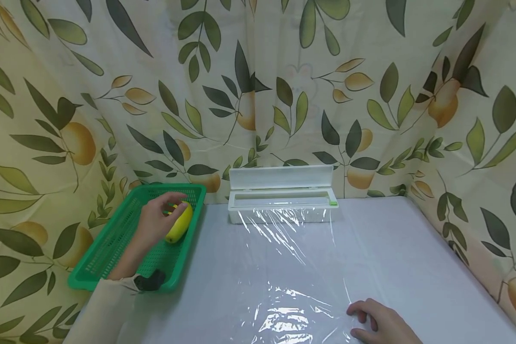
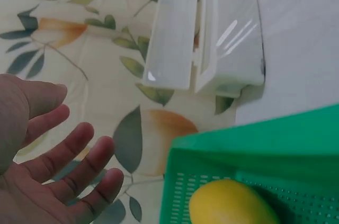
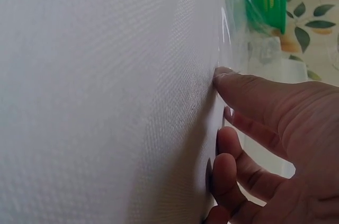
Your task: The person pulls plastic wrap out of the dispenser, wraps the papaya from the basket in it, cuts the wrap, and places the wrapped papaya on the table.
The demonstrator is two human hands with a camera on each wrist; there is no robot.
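The fingers (image 2: 69,155) of the left hand (image 1: 156,220) are spread wide, just over the yellow fruit (image 1: 179,223), and hold nothing yet. The fruit lies in the green basket (image 1: 112,239), at its far end. To pick it up well, the person should curl the fingers round its middle and lift it straight up. Right of the basket lies the clear wrap (image 1: 292,267), pulled from the white box (image 1: 281,200). The right hand (image 1: 380,322) presses the wrap flat with loosely bent fingers.
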